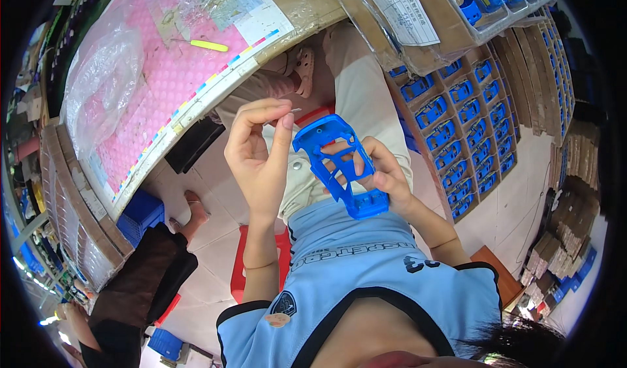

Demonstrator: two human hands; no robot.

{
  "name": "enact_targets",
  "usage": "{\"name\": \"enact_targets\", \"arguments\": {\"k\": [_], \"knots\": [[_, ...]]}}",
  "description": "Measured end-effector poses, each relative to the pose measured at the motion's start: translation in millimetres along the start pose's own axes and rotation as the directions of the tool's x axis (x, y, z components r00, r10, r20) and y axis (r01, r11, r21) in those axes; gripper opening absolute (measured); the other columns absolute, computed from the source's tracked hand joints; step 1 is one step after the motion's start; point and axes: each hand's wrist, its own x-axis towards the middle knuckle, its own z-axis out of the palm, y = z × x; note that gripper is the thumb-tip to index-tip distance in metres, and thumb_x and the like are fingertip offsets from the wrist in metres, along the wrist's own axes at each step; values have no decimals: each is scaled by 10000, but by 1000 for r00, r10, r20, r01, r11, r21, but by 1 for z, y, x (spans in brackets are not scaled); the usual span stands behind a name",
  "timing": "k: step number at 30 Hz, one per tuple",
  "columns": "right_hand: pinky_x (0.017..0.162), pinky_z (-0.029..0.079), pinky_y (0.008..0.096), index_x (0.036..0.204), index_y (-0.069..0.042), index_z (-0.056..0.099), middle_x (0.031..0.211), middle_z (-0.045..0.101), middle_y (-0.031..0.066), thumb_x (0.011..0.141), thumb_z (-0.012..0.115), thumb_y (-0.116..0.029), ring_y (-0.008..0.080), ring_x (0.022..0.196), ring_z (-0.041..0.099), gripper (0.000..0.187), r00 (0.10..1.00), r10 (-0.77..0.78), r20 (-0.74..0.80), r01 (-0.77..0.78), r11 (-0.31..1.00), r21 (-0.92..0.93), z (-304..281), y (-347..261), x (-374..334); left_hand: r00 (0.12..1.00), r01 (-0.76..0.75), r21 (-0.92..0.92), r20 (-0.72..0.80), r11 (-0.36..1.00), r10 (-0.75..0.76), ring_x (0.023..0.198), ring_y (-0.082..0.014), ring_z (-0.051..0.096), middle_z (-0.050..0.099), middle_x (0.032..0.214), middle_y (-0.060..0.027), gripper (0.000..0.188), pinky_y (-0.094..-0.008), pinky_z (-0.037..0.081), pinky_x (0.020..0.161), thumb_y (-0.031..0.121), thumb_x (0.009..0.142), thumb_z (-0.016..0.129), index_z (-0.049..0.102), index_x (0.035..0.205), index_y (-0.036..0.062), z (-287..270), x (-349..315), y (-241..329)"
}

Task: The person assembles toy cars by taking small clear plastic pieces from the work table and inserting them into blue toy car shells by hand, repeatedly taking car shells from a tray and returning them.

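My right hand [385,172] grips a blue plastic toy car body shell [367,203] over my lap, its fingers showing through the window openings. The shell is tilted, with its hollow inside partly in view. Just left of it, my left hand [260,156] is raised, thumb and fingertips pinched on a small thin pale piece [296,111]. That piece points toward the shell's upper end but stays apart from it; its exact kind is too small to tell.
A table with a pink bubbled mat [170,87] curves along the left, with a yellow-handled pick tool [209,45] and a clear plastic bag [104,80] on it. Cardboard trays of blue toy cars [450,129] stand at right. Another person in dark clothes [130,283] is at lower left.
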Motion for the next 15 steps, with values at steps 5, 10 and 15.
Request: {"name": "enact_targets", "arguments": {"k": [5,10,15], "knots": [[912,428,373,950,-66,432,1284,428,226,877,537,-341,261,1126,490,303,1000,4,5,-5,993,115,-2,0,2,989,-138,228,-12,964,145,936,-152,526,575,1001,-90,77,-260,401,830,-4,775,650,640,852,-8,-1,3,-8],[891,448,518,921,-74,382,1278,382,309,858,535,-395,357,1136,488,361,1000,5,-14,-4,999,43,-5,-2,0,1000,25,116,3,993,-26,903,-130,517,559,951,-62,117,-236,393,808,6,783,649,648,899,-10,-9,-1,-10],[913,427,448,970,-67,385,1288,395,276,876,526,-370,312,1152,475,347,1000,-17,-20,18,998,62,-5,-3,0,993,117,-50,-7,992,-117,855,-90,509,554,943,-46,104,-204,393,752,26,836,609,635,927,-16,-5,-1,-9]]}}
